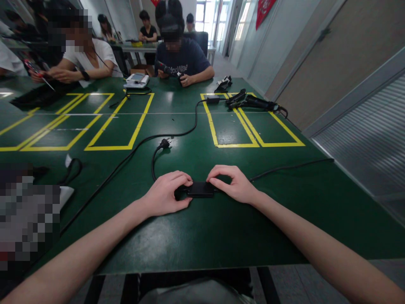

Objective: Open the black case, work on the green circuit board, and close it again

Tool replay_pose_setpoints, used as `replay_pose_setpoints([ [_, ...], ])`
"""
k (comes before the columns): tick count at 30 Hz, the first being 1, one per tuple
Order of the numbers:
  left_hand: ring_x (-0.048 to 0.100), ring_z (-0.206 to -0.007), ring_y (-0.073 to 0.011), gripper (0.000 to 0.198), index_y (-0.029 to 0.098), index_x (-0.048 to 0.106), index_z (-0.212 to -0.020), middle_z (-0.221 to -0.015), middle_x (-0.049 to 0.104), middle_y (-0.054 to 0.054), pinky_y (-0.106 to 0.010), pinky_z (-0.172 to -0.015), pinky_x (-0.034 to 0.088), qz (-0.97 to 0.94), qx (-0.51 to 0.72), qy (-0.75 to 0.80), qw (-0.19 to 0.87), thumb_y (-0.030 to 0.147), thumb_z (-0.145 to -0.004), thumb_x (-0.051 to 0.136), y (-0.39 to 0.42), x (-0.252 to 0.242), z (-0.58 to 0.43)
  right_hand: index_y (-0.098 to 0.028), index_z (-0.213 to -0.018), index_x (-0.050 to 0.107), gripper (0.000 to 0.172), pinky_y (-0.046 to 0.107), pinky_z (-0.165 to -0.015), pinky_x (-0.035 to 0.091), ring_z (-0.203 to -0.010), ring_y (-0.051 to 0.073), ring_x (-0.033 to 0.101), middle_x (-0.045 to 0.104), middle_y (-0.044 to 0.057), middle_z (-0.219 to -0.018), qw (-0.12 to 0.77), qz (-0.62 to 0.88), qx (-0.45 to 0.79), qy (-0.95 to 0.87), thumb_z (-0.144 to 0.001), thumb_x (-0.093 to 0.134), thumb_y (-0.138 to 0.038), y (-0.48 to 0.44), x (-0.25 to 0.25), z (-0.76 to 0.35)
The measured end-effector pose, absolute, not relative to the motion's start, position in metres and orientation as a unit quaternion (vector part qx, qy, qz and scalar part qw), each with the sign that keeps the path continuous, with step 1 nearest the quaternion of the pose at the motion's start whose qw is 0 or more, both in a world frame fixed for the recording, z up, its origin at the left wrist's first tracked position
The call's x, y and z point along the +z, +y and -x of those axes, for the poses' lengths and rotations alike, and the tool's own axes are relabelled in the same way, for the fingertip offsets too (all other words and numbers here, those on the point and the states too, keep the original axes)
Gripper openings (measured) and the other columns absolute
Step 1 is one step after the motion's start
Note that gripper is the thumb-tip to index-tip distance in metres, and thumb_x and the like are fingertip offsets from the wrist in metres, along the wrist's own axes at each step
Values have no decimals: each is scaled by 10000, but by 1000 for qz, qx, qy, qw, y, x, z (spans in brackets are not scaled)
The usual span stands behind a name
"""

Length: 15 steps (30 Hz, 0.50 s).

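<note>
A flat black power adapter (pixel 200 189) lies on the green table (pixel 196 236) just in front of me. My left hand (pixel 166 194) is curled round its left end, where a black cable plugs in. My right hand (pixel 232 183) pinches its right end with fingers and thumb. One cable loops from the left end up to a mains plug (pixel 164 144) lying on the table. Another thin cable (pixel 291 165) runs off to the right from the right end.
Yellow tape rectangles (pixel 117 126) mark the tabletop. A second adapter with a long cable (pixel 212 99) and black hand tools (pixel 253 102) lie at the far right. People sit at the far side working with their hands. A blurred object (pixel 28 211) sits at my left.
</note>
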<state>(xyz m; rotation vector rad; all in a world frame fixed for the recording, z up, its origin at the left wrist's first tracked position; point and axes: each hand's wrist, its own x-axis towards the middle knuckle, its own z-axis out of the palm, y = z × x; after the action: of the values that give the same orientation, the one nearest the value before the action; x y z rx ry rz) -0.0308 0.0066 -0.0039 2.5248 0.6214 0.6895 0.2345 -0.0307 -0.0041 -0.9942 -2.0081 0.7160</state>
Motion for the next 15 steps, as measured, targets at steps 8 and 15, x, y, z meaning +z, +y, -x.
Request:
replay_pose_setpoints([
  [8, 677, -865, -221, 218, 203, 606, -1006, -954, 732, -43, -333, -759, 544, -915, 244, 260, 190, 234, -808, 692, 6, -6, 28, -176, -1213, 652, 358, 371, -795, 561, -940, 245, 694, 755, 111, -1056, 298, 318, 126, -891, -900, 744, -322, -29, -16, -231],
  [15, 652, -798, -205, 247, 208, 593, -1019, -903, 704, -22, -304, -706, 497, -930, 206, 273, 136, 195, -786, 673, 6, -7, 24, -175, -1235, 630, 327, 348, -767, 554, -899, 230, 699, 757, 99, -1029, 277, 337, 89, -895, -934, 648, -301, -33, -15, -225],
])
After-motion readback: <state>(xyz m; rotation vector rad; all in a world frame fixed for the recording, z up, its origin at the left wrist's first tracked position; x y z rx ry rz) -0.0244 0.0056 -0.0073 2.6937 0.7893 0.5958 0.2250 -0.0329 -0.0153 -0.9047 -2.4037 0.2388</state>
